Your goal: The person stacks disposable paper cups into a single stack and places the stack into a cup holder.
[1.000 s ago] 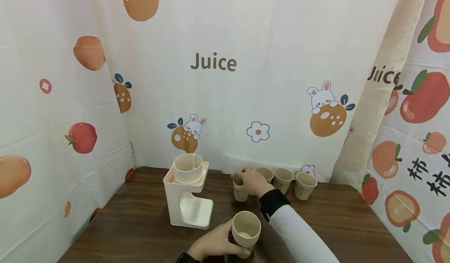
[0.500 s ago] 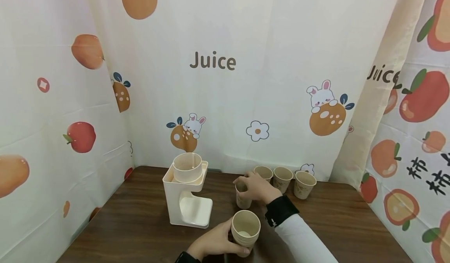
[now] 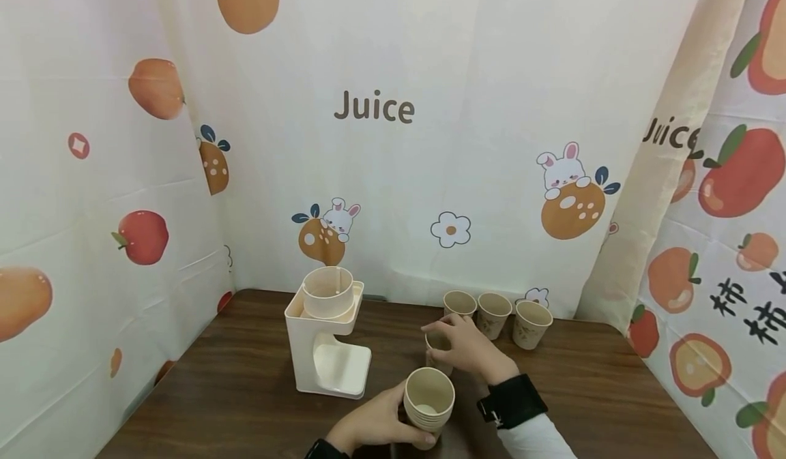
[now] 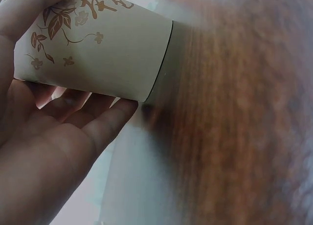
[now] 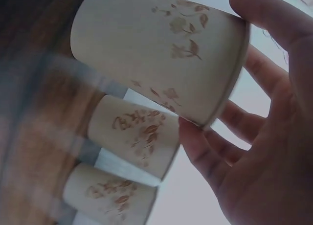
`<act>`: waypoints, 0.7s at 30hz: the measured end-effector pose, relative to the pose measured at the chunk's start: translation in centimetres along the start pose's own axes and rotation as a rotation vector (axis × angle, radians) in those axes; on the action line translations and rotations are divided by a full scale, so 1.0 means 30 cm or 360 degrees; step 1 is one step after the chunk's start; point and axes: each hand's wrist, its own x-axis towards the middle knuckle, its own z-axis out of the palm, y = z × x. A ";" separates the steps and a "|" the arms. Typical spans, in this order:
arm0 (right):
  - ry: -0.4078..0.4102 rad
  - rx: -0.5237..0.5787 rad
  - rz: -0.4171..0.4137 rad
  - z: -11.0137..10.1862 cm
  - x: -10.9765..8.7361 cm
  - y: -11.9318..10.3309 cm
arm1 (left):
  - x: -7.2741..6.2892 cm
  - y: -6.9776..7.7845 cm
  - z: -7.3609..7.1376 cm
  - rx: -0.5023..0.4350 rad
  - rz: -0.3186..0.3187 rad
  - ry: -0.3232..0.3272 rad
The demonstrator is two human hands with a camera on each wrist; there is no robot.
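Observation:
Near the front of the table, my left hand (image 3: pixel 381 421) grips a nested stack of beige paper cups (image 3: pixel 430 415), with the open mouths up. In the left wrist view, the fingers lie under the flower-printed cup wall (image 4: pixel 105 51), close to the wooden surface. Just behind the stack, my right hand (image 3: pixel 469 350) pinches a single paper cup (image 3: pixel 434 361) by its rim. The right wrist view has this cup (image 5: pixel 156 54) upper middle, its thumb and fingertips at the rim. In the head view the hand hides part of that cup.
Three more paper cups stand in a row at the back: one (image 3: pixel 459 301), a middle one (image 3: pixel 493 319) and a right one (image 3: pixel 531 326). Left of the hands stands a cream-coloured dispenser-like stand (image 3: pixel 307 357) with a round open top. A printed curtain (image 3: pixel 393 172) closes off the table's back.
My right hand has brought the single cup from the left end of the back row towards me and slightly right, nearer the stack. The left hand and its stack stay in place.

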 end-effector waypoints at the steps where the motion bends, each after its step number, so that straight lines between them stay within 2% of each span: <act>1: 0.0016 0.0018 0.0016 0.002 -0.011 0.003 | 0.000 0.000 -0.001 0.0007 0.0000 0.0001; 5: 0.0061 0.0051 0.0051 0.007 -0.042 0.017 | 0.000 0.000 -0.003 0.0016 -0.0015 -0.0003; 12: 0.0112 0.0041 0.0031 0.003 -0.080 0.029 | -0.004 0.002 0.000 0.0025 -0.0043 0.0012; 21: 0.0213 0.0020 0.0031 0.009 -0.107 0.041 | -0.004 0.011 0.001 0.0020 -0.0025 0.0009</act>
